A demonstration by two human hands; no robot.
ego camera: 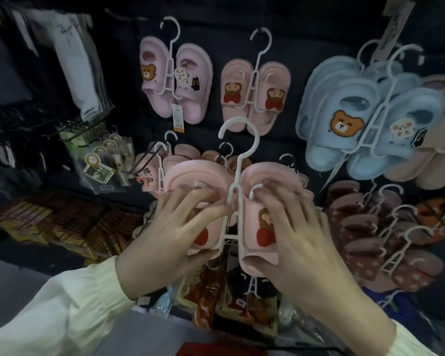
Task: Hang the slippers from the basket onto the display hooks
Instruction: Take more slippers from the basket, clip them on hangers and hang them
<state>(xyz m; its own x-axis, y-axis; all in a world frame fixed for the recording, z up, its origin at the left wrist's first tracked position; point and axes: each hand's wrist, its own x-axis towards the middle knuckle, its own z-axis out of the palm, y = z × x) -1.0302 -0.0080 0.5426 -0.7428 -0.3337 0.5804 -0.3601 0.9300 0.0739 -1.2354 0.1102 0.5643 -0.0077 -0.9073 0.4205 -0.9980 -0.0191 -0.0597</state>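
Note:
A pair of pink slippers (265,181) with a bear-and-red-bow picture sits on a white plastic hanger (238,155), held up in front of the dark display wall. My left hand (170,227) grips the left slipper, fingers curled over its strap. My right hand (293,227) grips the right slipper the same way. The hanger's hook points up and free, just below a matching pink pair (254,93) hung on the wall. A black display hook (222,154) pokes out right behind the held hanger. The basket is out of sight.
Pink clogs (175,78) hang at upper left, blue bear clogs (365,116) at upper right, brown spotted slippers (385,240) at lower right. More pink pairs hang behind the held one. Packaged goods (106,160) hang at left; snack packs (216,299) lie below.

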